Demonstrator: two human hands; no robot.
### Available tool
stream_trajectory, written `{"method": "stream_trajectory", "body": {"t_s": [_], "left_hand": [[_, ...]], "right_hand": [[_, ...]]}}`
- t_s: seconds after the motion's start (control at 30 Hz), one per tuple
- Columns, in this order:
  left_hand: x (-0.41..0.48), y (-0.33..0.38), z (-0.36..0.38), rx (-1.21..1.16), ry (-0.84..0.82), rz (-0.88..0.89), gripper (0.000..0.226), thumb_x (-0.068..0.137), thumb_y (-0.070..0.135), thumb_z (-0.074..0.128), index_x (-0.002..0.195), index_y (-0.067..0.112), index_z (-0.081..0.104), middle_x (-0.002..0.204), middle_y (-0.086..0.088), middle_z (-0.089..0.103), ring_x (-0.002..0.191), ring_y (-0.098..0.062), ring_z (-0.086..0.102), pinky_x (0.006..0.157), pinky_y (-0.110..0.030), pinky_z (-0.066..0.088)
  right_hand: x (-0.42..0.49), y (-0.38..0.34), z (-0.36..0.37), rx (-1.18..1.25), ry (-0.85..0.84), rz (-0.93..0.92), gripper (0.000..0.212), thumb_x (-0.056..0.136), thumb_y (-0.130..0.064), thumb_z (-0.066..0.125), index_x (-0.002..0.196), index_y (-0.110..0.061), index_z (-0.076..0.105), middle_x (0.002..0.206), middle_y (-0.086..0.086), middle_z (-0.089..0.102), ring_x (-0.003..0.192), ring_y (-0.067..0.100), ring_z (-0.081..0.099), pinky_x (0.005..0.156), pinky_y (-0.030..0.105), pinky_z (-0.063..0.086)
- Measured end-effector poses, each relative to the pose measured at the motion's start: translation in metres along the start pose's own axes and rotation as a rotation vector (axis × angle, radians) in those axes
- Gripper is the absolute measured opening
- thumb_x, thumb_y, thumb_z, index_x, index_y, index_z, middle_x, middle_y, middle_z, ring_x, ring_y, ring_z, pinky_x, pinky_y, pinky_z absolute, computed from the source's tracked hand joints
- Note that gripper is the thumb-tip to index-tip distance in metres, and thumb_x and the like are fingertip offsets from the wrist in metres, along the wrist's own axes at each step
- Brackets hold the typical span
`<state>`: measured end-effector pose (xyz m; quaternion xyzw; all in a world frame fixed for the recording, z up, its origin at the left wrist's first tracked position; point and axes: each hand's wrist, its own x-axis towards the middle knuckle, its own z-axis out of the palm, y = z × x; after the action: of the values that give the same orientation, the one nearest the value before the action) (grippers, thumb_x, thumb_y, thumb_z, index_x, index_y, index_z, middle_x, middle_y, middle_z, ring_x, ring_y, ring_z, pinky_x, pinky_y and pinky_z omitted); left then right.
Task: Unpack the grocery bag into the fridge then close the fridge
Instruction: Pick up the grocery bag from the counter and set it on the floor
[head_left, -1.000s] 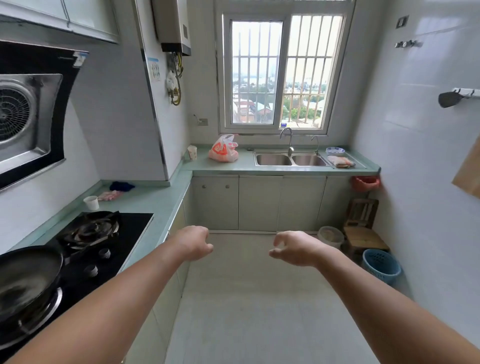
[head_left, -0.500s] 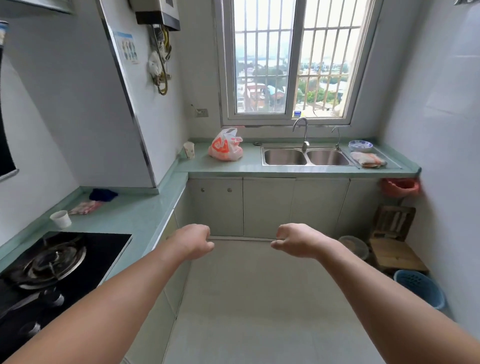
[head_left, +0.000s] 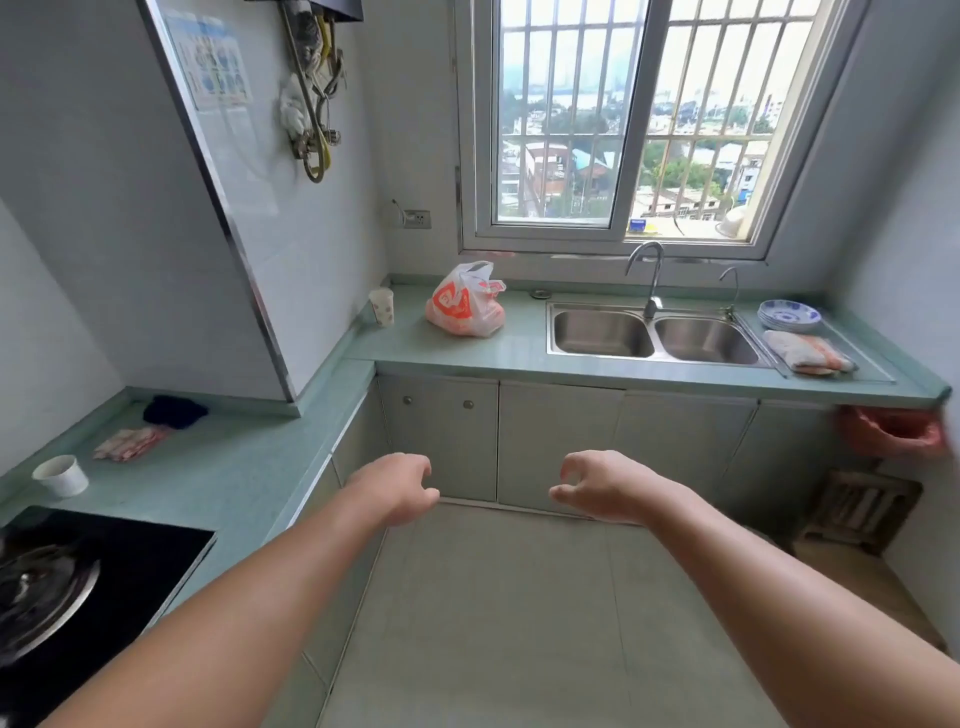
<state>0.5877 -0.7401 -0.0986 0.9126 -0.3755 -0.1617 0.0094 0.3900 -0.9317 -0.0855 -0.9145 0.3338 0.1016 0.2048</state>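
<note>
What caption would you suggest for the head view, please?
Left hand and right hand, both empty, extend toward the grocery bag on the counter.

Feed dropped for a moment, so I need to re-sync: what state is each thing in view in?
grocery bag: sitting on the counter, untouched.
left hand: fingers loosely curled, empty.
right hand: fingers loosely curled, empty.
sink: both basins empty, no water running.
cabinet doors: shut.
paper cup: upright, left of the bag.
plates: stacked right of the sink.
fridge: not in view.
</note>
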Motion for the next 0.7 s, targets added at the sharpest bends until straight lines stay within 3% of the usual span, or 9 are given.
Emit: {"method": "stream_trajectory", "body": {"t_s": [0.33,0.43,0.57,0.7], "left_hand": [[0.201,-0.034,-0.061,-0.019,0.003,0.027,0.045,0.092,0.046,0.048,0.134,0.03,0.051,0.135,0.006,0.054,0.119,-0.018,0.054,0.093,-0.033,0.047],[0.256,-0.042,-0.087,-0.01,0.012,0.037,0.046,0.093,0.045,0.047,0.137,0.03,0.049,0.137,0.005,0.052,0.109,-0.02,0.057,0.089,-0.033,0.046],[0.314,-0.052,-0.104,0.007,0.005,0.056,0.048,0.094,0.046,0.047,0.14,0.031,0.047,0.142,0.005,0.049,0.127,-0.018,0.05,0.092,-0.034,0.042],[0.367,-0.063,-0.115,0.001,-0.027,0.058,0.047,0.093,0.047,0.048,0.138,0.032,0.049,0.141,0.006,0.051,0.126,-0.017,0.051,0.092,-0.034,0.044]], "right_hand": [[0.195,-0.039,-0.065,-0.013,0.004,0.001,0.034,0.09,-0.052,0.056,0.11,-0.025,0.063,0.108,-0.003,0.064,0.099,0.02,0.06,0.087,0.032,0.05],[0.25,-0.053,-0.087,-0.012,0.053,-0.003,0.032,0.09,-0.051,0.056,0.108,-0.025,0.064,0.108,-0.002,0.066,0.099,0.02,0.061,0.088,0.033,0.051],[0.305,-0.066,-0.095,-0.007,0.014,0.001,0.035,0.091,-0.049,0.055,0.111,-0.023,0.064,0.109,0.0,0.067,0.101,0.022,0.062,0.091,0.035,0.051],[0.361,-0.073,-0.109,-0.025,-0.001,0.018,0.036,0.093,-0.045,0.055,0.11,-0.016,0.066,0.11,0.007,0.07,0.102,0.027,0.063,0.09,0.035,0.052]]}}
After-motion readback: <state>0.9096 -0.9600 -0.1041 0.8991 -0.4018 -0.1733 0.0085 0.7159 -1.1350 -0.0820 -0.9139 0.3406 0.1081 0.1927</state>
